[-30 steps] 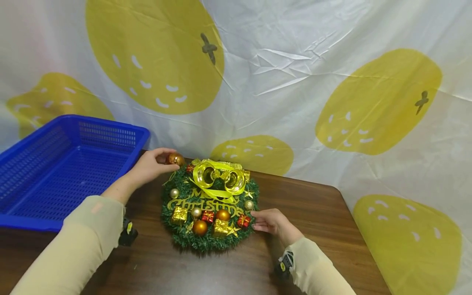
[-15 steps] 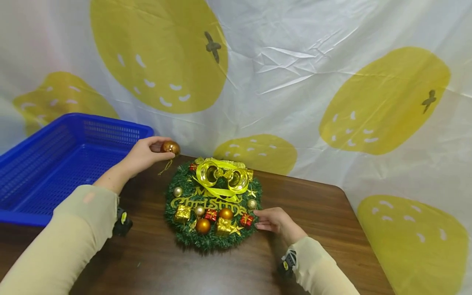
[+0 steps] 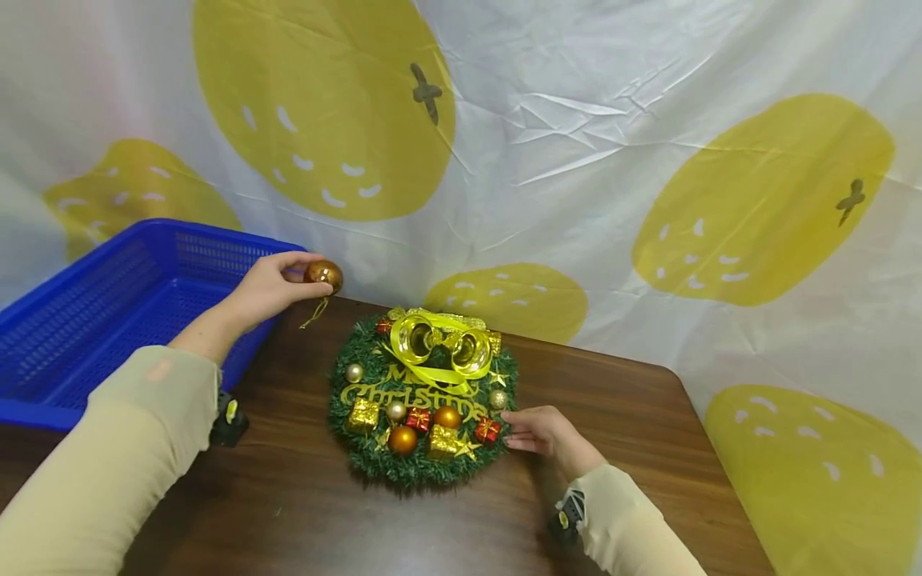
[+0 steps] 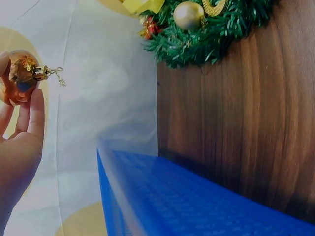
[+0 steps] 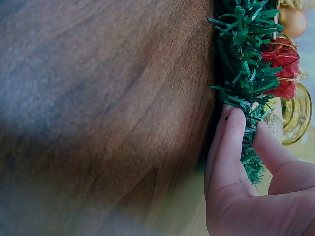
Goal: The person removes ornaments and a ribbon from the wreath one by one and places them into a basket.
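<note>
My left hand [image 3: 261, 294] pinches a shiny copper-gold Christmas bauble [image 3: 324, 276] between thumb and fingers, raised beside the basket's right rim. In the left wrist view the bauble [image 4: 23, 73] shows its gold cap and a short hanging loop. A green Christmas wreath [image 3: 418, 474] lies on the table, trimmed with gold lettering, small gift boxes, balls, stars and a pair of gold bells [image 3: 441, 346] with yellow ribbon. At the wreath's right edge, my right hand [image 3: 551, 438] grips the greenery, thumb on top and fingers along the outer side, as the right wrist view shows.
A blue plastic basket [image 3: 94, 276] with slotted walls stands at the left. The brown wooden table [image 3: 612, 416] ends at the back against a white curtain [image 3: 569, 208] printed with yellow fruit.
My left hand has lifted the bauble off the wreath's upper left and carried it up and left toward the basket. The right hand stays at the wreath's edge.
</note>
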{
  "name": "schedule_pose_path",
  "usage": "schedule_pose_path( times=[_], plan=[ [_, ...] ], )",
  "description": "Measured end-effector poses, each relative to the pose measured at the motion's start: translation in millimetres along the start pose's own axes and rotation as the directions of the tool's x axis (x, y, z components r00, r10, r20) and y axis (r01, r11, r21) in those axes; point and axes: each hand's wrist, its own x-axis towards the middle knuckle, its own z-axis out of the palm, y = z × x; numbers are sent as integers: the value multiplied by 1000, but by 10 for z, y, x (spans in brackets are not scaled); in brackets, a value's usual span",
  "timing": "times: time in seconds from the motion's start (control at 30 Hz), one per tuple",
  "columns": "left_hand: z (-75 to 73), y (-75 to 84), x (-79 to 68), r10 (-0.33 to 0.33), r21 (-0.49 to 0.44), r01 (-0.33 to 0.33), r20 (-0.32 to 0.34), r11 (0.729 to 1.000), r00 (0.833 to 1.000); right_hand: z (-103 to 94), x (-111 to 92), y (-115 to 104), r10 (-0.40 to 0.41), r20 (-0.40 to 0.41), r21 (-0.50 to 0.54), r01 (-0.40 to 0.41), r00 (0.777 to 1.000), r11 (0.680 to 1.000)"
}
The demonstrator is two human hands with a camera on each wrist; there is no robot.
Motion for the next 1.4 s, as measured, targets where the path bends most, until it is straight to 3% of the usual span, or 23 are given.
schedule_pose_path(
  times=[0.57, 0.97, 1.4],
  plan=[
    [-304, -133, -71, -29, 26, 32, -95, 999, 995, -3, 22, -4, 3, 10, -3, -3, 1000, 1000],
    [-512, -300, -120, -46, 66, 54, -118, 996, 992, 4, 17, 1, -1, 12, -5, 1, 1000, 1000],
    [-631, -492, -211, -86, 92, 98, -126, 991, 988, 6, 23, 9, -5, 15, -11, 5, 1000, 1000]
  ],
)
